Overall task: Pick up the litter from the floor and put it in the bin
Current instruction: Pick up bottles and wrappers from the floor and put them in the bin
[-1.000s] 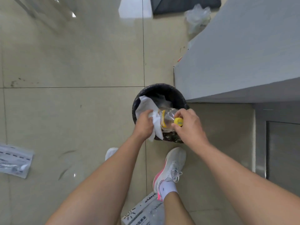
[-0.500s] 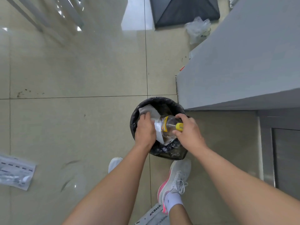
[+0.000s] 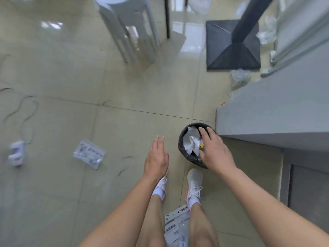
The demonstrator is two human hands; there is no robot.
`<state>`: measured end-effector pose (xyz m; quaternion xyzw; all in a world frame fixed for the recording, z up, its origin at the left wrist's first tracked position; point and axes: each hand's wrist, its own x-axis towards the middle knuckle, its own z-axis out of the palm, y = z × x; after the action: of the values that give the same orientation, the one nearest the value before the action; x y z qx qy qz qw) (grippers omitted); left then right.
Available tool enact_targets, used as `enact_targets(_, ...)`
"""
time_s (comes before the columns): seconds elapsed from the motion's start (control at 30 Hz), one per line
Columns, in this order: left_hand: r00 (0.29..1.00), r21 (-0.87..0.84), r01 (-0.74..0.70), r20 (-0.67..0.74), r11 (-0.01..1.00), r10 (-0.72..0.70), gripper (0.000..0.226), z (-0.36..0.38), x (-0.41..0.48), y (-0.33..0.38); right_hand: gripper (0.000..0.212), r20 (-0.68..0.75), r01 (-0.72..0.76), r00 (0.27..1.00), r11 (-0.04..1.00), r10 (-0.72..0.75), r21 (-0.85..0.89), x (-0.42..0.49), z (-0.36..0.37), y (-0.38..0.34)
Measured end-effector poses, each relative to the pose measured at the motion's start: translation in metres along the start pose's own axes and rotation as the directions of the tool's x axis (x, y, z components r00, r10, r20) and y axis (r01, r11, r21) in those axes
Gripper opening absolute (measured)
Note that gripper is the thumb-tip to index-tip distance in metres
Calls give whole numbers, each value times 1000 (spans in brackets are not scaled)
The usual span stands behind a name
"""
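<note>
A small round black bin [image 3: 183,139] stands on the tiled floor beside a grey counter. White paper [image 3: 192,143] and a bit of a yellow-labelled bottle [image 3: 201,144] lie inside it. My right hand [image 3: 213,148] hovers over the bin's mouth, palm down, fingers spread, holding nothing. My left hand [image 3: 157,157] is left of the bin, open and flat above the floor. A clear plastic packet [image 3: 89,154] lies on the floor further left. Another printed plastic bag [image 3: 176,227] lies between my legs.
The grey counter [image 3: 276,113] fills the right side. A black stand base [image 3: 233,45] and crumpled clear plastic [image 3: 239,78] are behind the bin. A white stool [image 3: 128,27] stands at the top. A white power strip [image 3: 16,153] with its cable lies far left.
Both hands let go of the paper and bottle, which now lie in the bin. My left hand has moved left, away from the bin. The view has risen and tilted forward.
</note>
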<state>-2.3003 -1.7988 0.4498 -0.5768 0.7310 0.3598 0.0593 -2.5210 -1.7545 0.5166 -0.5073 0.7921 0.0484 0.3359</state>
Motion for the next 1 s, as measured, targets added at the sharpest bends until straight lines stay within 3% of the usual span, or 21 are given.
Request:
enact_targets(0.13, 988, 122, 81, -144, 989, -63, 63, -106, -74, 15, 79, -1, 211, 977, 974, -211, -83, -43, -77, -90)
enact_targets(0.27, 937, 99, 232, -291, 968, -195, 66, -191, -158, 15, 79, 15, 406, 912, 900, -409, -157, -88, -136, -173)
enact_targets(0.53, 715, -166, 520, -451, 838, -534, 67, -285, -318, -50, 80, 127, 719, 677, 616, -725, -320, -177, -161, -337)
enact_targets(0.63, 627, -254, 614, -418, 748, -657, 68, -291, -365, -92, 80, 220, 791, 594, 512, -773, -336, -208, -134, -392)
enact_targets(0.73, 579, -357, 649, -341, 672, -741, 69, -278, -401, -136, 79, 326, 817, 564, 456, -759, -353, -230, -94, -434)
enact_targets(0.87, 589, -441, 660, -197, 607, -784, 73, -262, -427, -187, 79, 455, 819, 566, 408, -687, -403, -247, -48, -475)
enact_targets(1.0, 617, -496, 641, -121, 586, -778, 76, -272, -440, -234, 74, 474, 801, 592, 413, -652, -432, -256, -21, -523)
